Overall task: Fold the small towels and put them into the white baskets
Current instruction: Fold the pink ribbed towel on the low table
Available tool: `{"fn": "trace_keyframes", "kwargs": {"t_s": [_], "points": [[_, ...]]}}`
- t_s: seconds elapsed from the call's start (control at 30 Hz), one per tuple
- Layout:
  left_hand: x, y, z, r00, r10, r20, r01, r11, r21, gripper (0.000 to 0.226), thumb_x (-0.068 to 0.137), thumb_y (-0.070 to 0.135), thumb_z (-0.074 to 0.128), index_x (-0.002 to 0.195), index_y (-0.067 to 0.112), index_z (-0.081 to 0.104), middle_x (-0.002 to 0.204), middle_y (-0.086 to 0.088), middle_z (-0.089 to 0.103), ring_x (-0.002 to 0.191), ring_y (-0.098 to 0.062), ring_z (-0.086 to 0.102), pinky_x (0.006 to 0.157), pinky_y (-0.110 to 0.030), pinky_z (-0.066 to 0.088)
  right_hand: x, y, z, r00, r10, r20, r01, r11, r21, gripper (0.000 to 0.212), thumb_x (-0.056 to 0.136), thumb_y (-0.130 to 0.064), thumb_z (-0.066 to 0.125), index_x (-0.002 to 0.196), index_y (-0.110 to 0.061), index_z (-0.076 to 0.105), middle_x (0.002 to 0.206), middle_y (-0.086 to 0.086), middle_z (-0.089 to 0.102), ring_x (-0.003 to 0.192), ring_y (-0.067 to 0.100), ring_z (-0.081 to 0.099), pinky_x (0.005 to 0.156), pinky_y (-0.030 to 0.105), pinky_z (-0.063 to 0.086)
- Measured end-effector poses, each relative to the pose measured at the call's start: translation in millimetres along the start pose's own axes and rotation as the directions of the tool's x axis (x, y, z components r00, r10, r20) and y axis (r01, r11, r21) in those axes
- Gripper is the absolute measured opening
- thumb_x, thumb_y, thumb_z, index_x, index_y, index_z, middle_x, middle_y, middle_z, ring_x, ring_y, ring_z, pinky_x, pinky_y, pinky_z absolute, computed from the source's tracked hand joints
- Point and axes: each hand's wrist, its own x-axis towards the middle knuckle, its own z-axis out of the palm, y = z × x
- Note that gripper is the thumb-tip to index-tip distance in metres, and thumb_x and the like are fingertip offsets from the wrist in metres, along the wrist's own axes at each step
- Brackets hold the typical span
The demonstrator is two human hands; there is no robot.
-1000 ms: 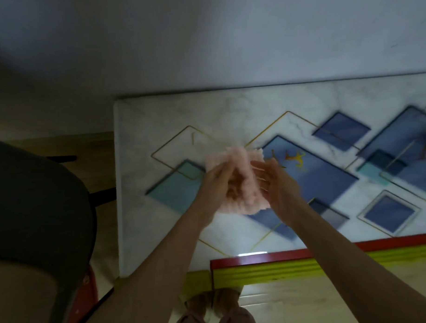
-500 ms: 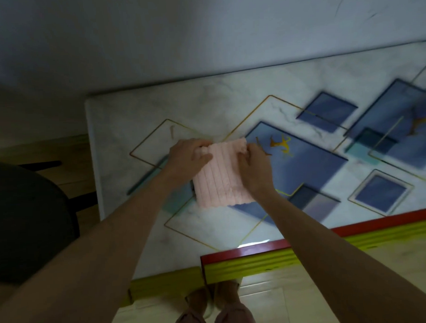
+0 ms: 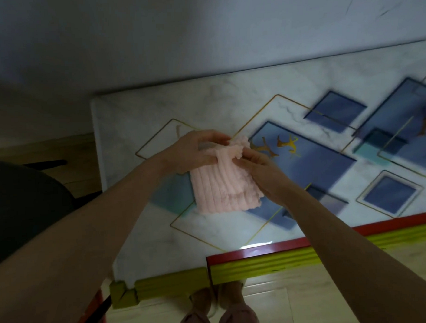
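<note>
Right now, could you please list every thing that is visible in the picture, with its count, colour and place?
towel: one, pale pink, ribbed, held above the table between both hands, hanging down from its top edge.
table: one, white marble pattern with blue and teal diamonds and gold lines, fills the middle and right.
edge strip: one, red above yellow-green, along the near side of the table.
chair: one, dark, at the left edge, only partly seen.
wall: grey, behind the table.
floor: light wood, below the table and at left.
white baskets: none in view.
feet: two, under the near table edge.
left hand: grips the towel's top left.
right hand: pinches the towel's top right.
</note>
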Motion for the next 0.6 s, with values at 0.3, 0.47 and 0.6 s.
{"fn": "trace_keyframes", "kwargs": {"t_s": [0.3, 0.47, 0.6], "points": [[-9.9, -11.1, -26.8, 0.952, -0.252, 0.175, 0.180, 0.921, 0.346, 0.030, 0.077, 0.042, 0.054, 0.097, 0.020, 0.060, 0.093, 0.003, 0.062, 0.098, -0.017, 0.054, 0.101, -0.033, 0.029, 14.1, -1.0, 0.4, 0.942, -0.289, -0.168, 0.212, 0.905, -0.370, 0.019, 0.094, -0.007, 0.056, 0.075, -0.012, 0.057, 0.067, 0.000, 0.049, 0.067, 0.009, 0.043, 0.065, 0.029, 0.033], [-11.2, -21.9, -24.4, 0.974, -0.214, 0.070, 0.149, 0.846, 0.512, 0.013, 0.096, 0.034, 0.054, 0.099, 0.021, 0.055, 0.089, 0.000, 0.055, 0.094, -0.015, 0.046, 0.093, -0.030, 0.024, 27.9, 18.9, -1.0, 0.888, -0.333, -0.318, 0.012, 0.707, -0.707, 0.025, 0.099, -0.018, 0.045, 0.074, -0.017, 0.041, 0.072, 0.005, 0.055, 0.078, 0.029, 0.054, 0.065, 0.032, 0.030], [-12.8, -23.0, -20.2, 0.994, -0.110, 0.010, 0.103, 0.951, 0.291, 0.008, 0.096, 0.023, 0.055, 0.090, 0.021, 0.050, 0.071, 0.009, 0.045, 0.069, -0.009, 0.042, 0.083, -0.034, 0.028, 34.6, 24.8, 5.2, 0.871, -0.371, -0.323, -0.031, 0.613, -0.789, 0.024, 0.102, -0.025, 0.037, 0.097, -0.007, 0.052, 0.090, 0.018, 0.063, 0.088, 0.036, 0.060, 0.065, 0.033, 0.032]]}}
